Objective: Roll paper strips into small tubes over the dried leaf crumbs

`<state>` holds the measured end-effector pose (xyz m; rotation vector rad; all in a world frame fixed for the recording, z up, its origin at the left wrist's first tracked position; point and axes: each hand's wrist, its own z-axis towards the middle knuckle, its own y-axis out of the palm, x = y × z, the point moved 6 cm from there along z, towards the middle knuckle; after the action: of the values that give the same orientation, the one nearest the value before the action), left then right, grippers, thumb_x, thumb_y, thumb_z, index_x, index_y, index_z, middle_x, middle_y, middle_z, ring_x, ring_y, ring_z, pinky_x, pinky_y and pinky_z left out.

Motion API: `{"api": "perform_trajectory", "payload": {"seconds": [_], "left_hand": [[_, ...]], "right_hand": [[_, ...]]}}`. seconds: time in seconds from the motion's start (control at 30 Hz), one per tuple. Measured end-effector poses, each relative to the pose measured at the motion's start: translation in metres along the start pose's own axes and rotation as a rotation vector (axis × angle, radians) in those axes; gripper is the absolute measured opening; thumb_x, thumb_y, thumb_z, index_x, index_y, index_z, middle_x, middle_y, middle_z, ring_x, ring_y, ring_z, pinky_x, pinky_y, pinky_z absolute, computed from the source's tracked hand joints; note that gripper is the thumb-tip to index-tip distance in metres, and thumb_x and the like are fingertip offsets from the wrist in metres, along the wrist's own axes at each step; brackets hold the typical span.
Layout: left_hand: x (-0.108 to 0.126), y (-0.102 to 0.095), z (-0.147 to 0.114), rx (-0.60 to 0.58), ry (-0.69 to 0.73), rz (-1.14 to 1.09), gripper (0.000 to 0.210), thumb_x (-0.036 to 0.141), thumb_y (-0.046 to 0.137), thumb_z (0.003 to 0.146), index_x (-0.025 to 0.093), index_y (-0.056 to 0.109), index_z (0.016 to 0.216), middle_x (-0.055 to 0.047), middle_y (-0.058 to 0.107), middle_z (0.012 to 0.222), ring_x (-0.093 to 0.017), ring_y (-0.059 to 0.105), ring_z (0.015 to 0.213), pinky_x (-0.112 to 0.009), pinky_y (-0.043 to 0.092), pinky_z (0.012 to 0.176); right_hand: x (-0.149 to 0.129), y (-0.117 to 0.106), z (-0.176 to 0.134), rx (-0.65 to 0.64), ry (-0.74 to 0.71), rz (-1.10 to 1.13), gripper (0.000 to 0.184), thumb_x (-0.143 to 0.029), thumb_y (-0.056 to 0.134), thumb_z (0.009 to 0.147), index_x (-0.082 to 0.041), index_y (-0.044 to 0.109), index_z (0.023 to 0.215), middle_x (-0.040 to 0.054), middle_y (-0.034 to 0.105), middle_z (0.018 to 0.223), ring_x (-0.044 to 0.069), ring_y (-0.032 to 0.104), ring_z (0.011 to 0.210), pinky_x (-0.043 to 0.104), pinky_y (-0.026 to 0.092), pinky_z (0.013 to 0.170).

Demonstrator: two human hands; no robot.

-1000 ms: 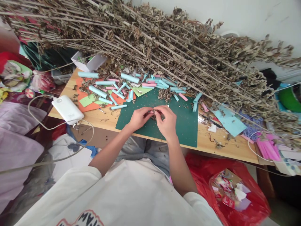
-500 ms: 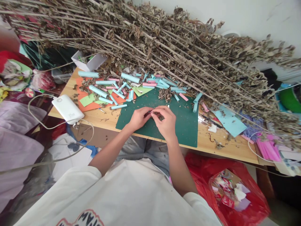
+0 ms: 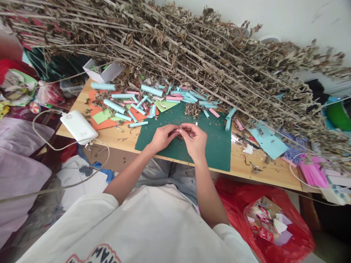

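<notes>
Left hand [image 3: 161, 138] clamped on pink roll [image 3: 177, 130], right hand [image 3: 196, 143] pinched together at its end, both over green mat [image 3: 216, 148], worktop [image 3: 276, 178] beneath.

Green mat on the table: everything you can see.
The green mat is a dark, thin sheet, plastic or rubber by its look, lying flat near the front edge of the wooden table. Dried leaves clump toward its far side, where a pink tube lies too. The left hand and right hand hide part; whether they touch it is unclear.
</notes>
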<state>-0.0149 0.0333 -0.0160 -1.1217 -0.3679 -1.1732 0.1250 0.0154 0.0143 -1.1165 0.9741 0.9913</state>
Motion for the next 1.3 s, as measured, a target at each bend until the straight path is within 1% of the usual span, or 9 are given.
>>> {"api": "perform_trajectory", "payload": {"seconds": [0.27,0.37,0.47,0.53,0.73,0.93,1.1,1.2,1.3], "left_hand": [[-0.003,0.001,-0.001,-0.026,-0.036,-0.008,0.024,0.033,0.055,0.096,0.016,0.068,0.107,-0.008,0.073,0.094,-0.016,0.069,0.084,-0.025,0.052,0.075],[-0.004,0.001,-0.002,-0.033,-0.034,-0.009,0.022,0.031,0.057,0.095,0.016,0.068,0.107,-0.008,0.073,0.096,-0.016,0.069,0.086,-0.025,0.052,0.077],[-0.003,0.001,-0.001,-0.042,-0.037,-0.015,0.021,0.029,0.057,0.095,0.017,0.068,0.108,-0.008,0.073,0.098,-0.016,0.069,0.087,-0.024,0.052,0.077],[-0.001,0.0,0.0,-0.036,-0.042,-0.018,0.021,0.029,0.057,0.095,0.017,0.068,0.108,-0.007,0.073,0.097,-0.015,0.069,0.085,-0.024,0.051,0.076],[0.004,-0.001,0.001,-0.021,-0.021,-0.029,0.023,0.034,0.058,0.095,0.016,0.069,0.105,-0.007,0.074,0.091,-0.015,0.068,0.082,-0.023,0.051,0.075],[0.0,-0.001,0.0,-0.013,-0.032,-0.018,0.025,0.034,0.056,0.096,0.015,0.069,0.105,-0.008,0.073,0.091,-0.015,0.068,0.081,-0.024,0.052,0.075],[-0.004,0.001,-0.002,-0.029,-0.037,-0.009,0.024,0.031,0.056,0.095,0.016,0.068,0.108,-0.008,0.073,0.094,-0.016,0.068,0.083,-0.025,0.053,0.076],[-0.004,0.001,-0.001,-0.027,-0.042,-0.02,0.023,0.03,0.058,0.094,0.016,0.068,0.109,-0.008,0.073,0.093,-0.016,0.069,0.083,-0.025,0.053,0.076],[-0.002,0.0,-0.001,-0.026,-0.047,-0.021,0.021,0.029,0.058,0.094,0.016,0.068,0.107,-0.008,0.073,0.093,-0.015,0.069,0.083,-0.025,0.053,0.076]], "right_hand": [[-0.024,-0.001,-0.001,-0.038,-0.199,-0.309,0.011,-0.031,0.065,0.087,-0.022,0.071,0.084,0.0052,0.07,0.096,0.019,0.067,0.091,0.034,0.057,0.082],[-0.026,-0.001,-0.005,-0.051,-0.213,-0.334,0.009,-0.026,0.064,0.087,-0.023,0.071,0.092,0.0057,0.068,0.101,0.018,0.067,0.092,0.033,0.058,0.082],[-0.019,-0.001,-0.007,-0.044,-0.176,-0.258,0.025,-0.024,0.062,0.087,-0.023,0.065,0.112,0.0058,0.066,0.104,0.016,0.067,0.088,0.03,0.058,0.079],[-0.014,-0.002,-0.008,-0.028,-0.148,-0.201,0.029,-0.025,0.062,0.087,-0.023,0.062,0.116,0.005,0.067,0.102,0.015,0.067,0.086,0.029,0.058,0.077],[-0.014,-0.007,-0.004,0.073,-0.159,-0.179,0.012,-0.031,0.064,0.087,-0.021,0.066,0.094,0.003,0.069,0.087,0.016,0.067,0.079,0.03,0.057,0.074],[-0.022,-0.002,0.0,0.034,-0.266,-0.268,0.013,-0.033,0.066,0.087,-0.023,0.07,0.081,0.0044,0.071,0.09,0.018,0.067,0.086,0.034,0.057,0.078],[-0.019,0.0,-0.008,0.035,-0.313,-0.309,0.012,-0.029,0.061,0.091,-0.025,0.072,0.094,0.0054,0.071,0.099,0.019,0.067,0.095,0.038,0.057,0.088],[-0.017,-0.002,-0.012,0.065,-0.301,-0.273,0.019,-0.028,0.059,0.092,-0.025,0.067,0.109,0.0068,0.07,0.105,0.018,0.068,0.092,0.036,0.059,0.085],[-0.016,-0.003,-0.013,0.092,-0.295,-0.251,0.021,-0.029,0.06,0.09,-0.024,0.065,0.11,0.0083,0.067,0.11,0.018,0.068,0.09,0.035,0.06,0.081]]}}
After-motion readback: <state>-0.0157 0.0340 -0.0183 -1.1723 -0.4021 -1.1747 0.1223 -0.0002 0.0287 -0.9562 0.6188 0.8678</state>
